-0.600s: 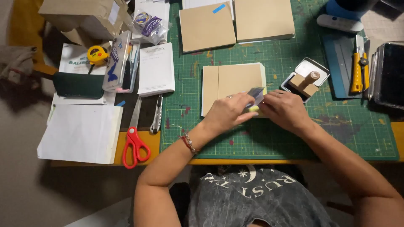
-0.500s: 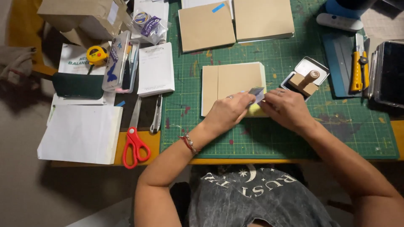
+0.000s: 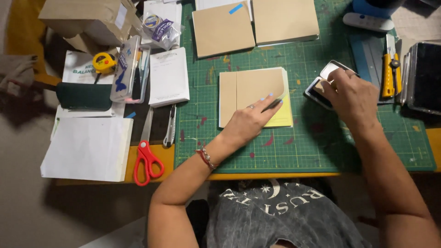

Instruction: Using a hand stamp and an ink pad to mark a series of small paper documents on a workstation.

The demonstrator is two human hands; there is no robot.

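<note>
Here the brown cover (image 3: 250,89) of the booklet (image 3: 255,97) is being lifted at its corner by the left hand (image 3: 248,121), fingers flat and together, baring a yellow page (image 3: 281,115). The ink pad (image 3: 324,82) is being gripped by the right hand (image 3: 349,94). The cover is best kept pinned firmly against the green mat (image 3: 294,147) on the counter (image 3: 151,158).
</note>
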